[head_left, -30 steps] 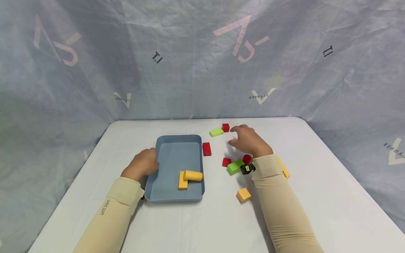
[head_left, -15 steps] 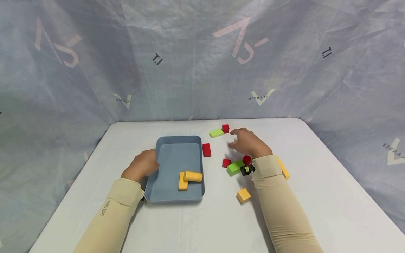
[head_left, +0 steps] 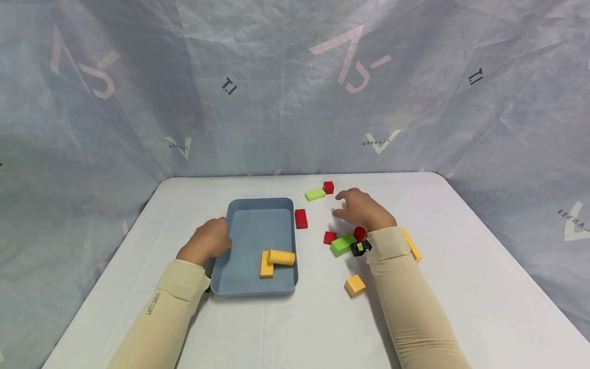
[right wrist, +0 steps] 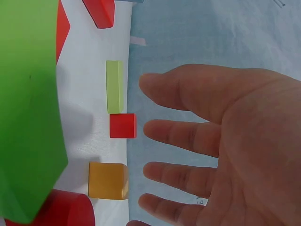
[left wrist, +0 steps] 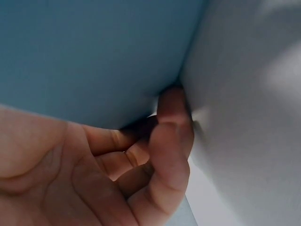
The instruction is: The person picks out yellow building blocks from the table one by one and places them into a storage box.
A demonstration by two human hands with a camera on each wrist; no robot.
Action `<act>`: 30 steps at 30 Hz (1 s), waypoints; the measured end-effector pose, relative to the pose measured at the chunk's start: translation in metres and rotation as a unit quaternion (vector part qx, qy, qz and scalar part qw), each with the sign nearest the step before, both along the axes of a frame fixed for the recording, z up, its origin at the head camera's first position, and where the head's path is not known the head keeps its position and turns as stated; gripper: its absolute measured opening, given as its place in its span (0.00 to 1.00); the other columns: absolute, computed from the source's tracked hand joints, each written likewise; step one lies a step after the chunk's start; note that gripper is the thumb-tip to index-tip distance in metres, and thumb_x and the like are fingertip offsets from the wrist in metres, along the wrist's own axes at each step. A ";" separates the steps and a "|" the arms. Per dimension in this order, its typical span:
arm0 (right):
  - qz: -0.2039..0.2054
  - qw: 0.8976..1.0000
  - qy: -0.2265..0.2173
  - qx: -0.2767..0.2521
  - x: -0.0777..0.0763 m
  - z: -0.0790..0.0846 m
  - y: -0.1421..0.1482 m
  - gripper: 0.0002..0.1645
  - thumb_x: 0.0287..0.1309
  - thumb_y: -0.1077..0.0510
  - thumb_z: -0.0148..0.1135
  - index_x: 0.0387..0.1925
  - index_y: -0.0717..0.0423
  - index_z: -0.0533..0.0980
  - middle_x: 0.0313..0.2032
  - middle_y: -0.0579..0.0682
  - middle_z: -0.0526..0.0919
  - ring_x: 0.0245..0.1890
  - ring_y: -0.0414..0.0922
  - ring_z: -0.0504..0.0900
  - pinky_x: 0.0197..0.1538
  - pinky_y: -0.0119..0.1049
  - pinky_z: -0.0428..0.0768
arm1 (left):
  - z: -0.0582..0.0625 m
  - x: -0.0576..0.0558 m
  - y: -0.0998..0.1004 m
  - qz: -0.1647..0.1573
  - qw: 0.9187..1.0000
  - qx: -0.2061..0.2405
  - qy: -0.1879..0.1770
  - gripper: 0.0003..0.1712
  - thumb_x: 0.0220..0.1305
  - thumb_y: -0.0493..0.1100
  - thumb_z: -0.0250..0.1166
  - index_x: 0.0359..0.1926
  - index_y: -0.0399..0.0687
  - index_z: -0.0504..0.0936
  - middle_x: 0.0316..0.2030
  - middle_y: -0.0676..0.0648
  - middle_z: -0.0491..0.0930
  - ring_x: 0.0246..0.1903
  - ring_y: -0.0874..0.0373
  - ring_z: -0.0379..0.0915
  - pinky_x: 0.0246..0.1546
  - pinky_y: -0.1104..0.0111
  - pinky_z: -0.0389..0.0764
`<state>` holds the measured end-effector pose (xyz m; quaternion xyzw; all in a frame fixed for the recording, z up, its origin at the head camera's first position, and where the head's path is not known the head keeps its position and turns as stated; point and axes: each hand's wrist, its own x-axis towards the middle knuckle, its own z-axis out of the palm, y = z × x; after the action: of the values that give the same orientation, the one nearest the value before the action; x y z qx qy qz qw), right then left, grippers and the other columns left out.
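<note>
My left hand [head_left: 209, 240] grips the left wall of a blue-grey plastic tray [head_left: 254, 293]. In the left wrist view its fingers [left wrist: 170, 150] curl against the outside of the tray wall [left wrist: 94, 56]. Over the table's right half hovers my right hand [head_left: 364, 209], holding nothing, thumb and fingers apart. In the right wrist view, a red cube [right wrist: 123, 125], a light green block [right wrist: 114, 87] and an orange block [right wrist: 107, 181] show beyond the fingertips. Inside the tray, a yellow cylinder [head_left: 281, 257] leans on a flat yellow block [head_left: 266, 266].
Right of the tray lies a red block [head_left: 301, 219]. Below my right hand are a small red block [head_left: 329, 237], a green block [head_left: 342, 246] and a red cylinder [head_left: 359, 233]. An orange cube [head_left: 355, 285] sits nearer; a long yellow block [head_left: 411, 245] is partly behind the sleeve.
</note>
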<state>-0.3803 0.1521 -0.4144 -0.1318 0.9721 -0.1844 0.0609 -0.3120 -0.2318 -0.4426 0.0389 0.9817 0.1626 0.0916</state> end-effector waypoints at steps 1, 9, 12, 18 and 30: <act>0.000 1.000 -0.001 0.000 0.000 0.000 0.000 0.30 0.56 0.44 0.63 0.58 0.48 0.71 0.59 0.54 0.66 0.47 0.48 0.69 0.52 0.54 0.73 | 0.000 0.000 0.000 0.000 1.000 -0.001 0.001 0.16 0.56 0.33 0.54 0.46 0.29 0.70 0.33 0.39 0.74 0.29 0.49 0.70 0.27 0.57 0.75; 0.002 1.000 -0.014 0.004 -0.001 -0.001 0.001 0.31 0.56 0.44 0.63 0.59 0.50 0.70 0.59 0.55 0.67 0.45 0.47 0.71 0.51 0.54 0.74 | -0.001 0.000 0.000 -0.001 1.000 0.004 0.002 0.15 0.57 0.33 0.55 0.45 0.29 0.71 0.31 0.40 0.73 0.28 0.49 0.70 0.25 0.58 0.74; 0.001 1.000 -0.016 0.005 -0.001 -0.002 0.000 0.31 0.56 0.44 0.63 0.59 0.51 0.71 0.58 0.55 0.67 0.43 0.48 0.71 0.50 0.53 0.74 | -0.001 0.001 0.000 0.001 1.000 0.005 0.002 0.15 0.57 0.33 0.54 0.45 0.29 0.70 0.32 0.40 0.73 0.28 0.49 0.70 0.25 0.58 0.74; 0.004 1.000 -0.018 0.012 0.000 -0.002 0.000 0.29 0.57 0.44 0.62 0.58 0.51 0.72 0.55 0.55 0.69 0.43 0.48 0.71 0.50 0.52 0.74 | 0.001 0.002 0.002 0.012 1.000 0.012 -0.005 0.19 0.57 0.32 0.55 0.50 0.27 0.69 0.33 0.39 0.74 0.28 0.49 0.70 0.25 0.58 0.75; 0.001 1.000 -0.028 0.013 -0.001 -0.003 0.000 0.28 0.57 0.44 0.62 0.56 0.51 0.73 0.53 0.53 0.70 0.44 0.48 0.70 0.50 0.51 0.74 | 0.003 0.002 0.002 0.009 1.000 0.008 -0.003 0.18 0.57 0.32 0.55 0.49 0.27 0.70 0.33 0.39 0.75 0.29 0.49 0.70 0.27 0.57 0.75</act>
<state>-0.3817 0.1522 -0.4171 -0.1270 0.9722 -0.1748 0.0897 -0.3098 -0.2299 -0.4395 0.0301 0.9804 0.1713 0.0928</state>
